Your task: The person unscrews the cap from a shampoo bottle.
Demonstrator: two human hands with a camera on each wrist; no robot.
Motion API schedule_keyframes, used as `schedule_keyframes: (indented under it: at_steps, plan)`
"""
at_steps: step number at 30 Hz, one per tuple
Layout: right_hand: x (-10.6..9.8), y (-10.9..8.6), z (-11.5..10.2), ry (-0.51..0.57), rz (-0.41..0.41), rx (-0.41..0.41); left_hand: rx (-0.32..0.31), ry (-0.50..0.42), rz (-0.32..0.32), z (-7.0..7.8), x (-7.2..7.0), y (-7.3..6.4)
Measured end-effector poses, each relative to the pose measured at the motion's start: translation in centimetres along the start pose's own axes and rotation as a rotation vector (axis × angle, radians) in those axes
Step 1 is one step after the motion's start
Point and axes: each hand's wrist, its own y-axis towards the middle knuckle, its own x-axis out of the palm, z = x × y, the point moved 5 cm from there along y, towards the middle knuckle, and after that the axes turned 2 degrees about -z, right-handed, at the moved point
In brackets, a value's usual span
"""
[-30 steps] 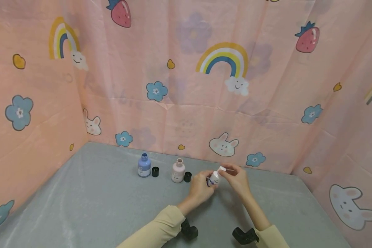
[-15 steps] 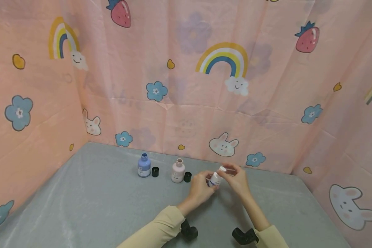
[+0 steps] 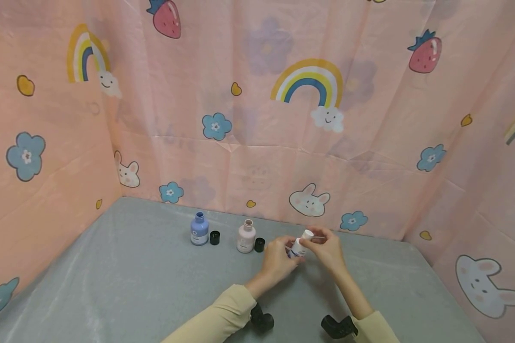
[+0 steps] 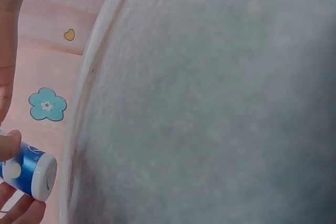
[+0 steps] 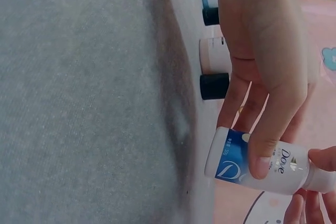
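A small white and blue Dove bottle (image 5: 247,163) with a white cap (image 3: 307,235) is held tilted above the table, its cap end toward the right. Around its body my left hand (image 3: 277,259) is curled, the thumb lying across the label in the right wrist view. At the other end my right hand (image 3: 328,248) pinches the cap between thumb and fingers. The bottle's white base shows in the left wrist view. Left of the hands stand an uncapped blue bottle (image 3: 200,229) and an uncapped pale pink bottle (image 3: 246,237), both upright.
Beside the blue bottle sits a black cap (image 3: 215,237); another black cap (image 3: 260,245) lies by the pink one, close to my left hand. The grey table (image 3: 154,286) meets a pink patterned curtain (image 3: 257,162) at the back. Black devices are worn near both wrists.
The right fingers have shifted slightly around the white cap, and the bottle has turned a little between the hands. The other bottles and the black caps have stayed where they were.
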Motion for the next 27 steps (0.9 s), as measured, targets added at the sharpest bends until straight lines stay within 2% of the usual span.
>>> schedule_keyframes:
  at_steps: [7,13,17,27]
  plan:
    - [0.04,-0.23,-0.14,0.034,-0.033,-0.023,0.038,0.017,-0.011,0.04,0.14,-0.03]
    - [0.16,-0.29,-0.26,0.045,-0.051,-0.045,0.035,0.026,-0.024,0.03,0.2,-0.06]
    - [0.14,-0.28,-0.3,0.031,-0.056,-0.034,0.026,0.029,-0.025,-0.02,0.17,-0.05]
    - [-0.02,-0.1,-0.12,0.014,-0.035,0.009,0.054,0.04,-0.038,-0.18,0.27,0.01]
